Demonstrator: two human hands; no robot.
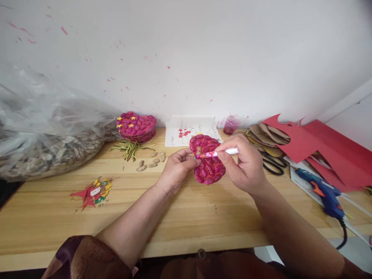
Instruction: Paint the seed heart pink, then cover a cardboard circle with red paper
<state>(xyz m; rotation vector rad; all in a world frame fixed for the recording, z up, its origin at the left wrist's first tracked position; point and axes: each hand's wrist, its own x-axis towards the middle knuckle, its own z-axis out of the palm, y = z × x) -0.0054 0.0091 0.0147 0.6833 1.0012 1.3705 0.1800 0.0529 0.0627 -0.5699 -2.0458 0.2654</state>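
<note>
My left hand [176,169] grips the left edge of a rounded craft piece [209,168] and holds it up above the table. Its red face is covered with magenta-painted peanut shells; one shell near the upper left shows bare tan. In my right hand [245,164] is a slim white-handled paintbrush [231,151], pinched between thumb and fingers. Its pink-stained end points left and meets the shells close to my left fingertips. Behind the piece, a white printed sheet [171,135] carries small red stars [183,133].
A stack of similar pieces [136,128] stands at the wall, near loose peanuts [141,168] and a big plastic bag [58,155]. A cup of pink liquid [231,124] is behind. On the right lie black scissors [274,164], red paper [299,143] and a blue glue gun [325,193].
</note>
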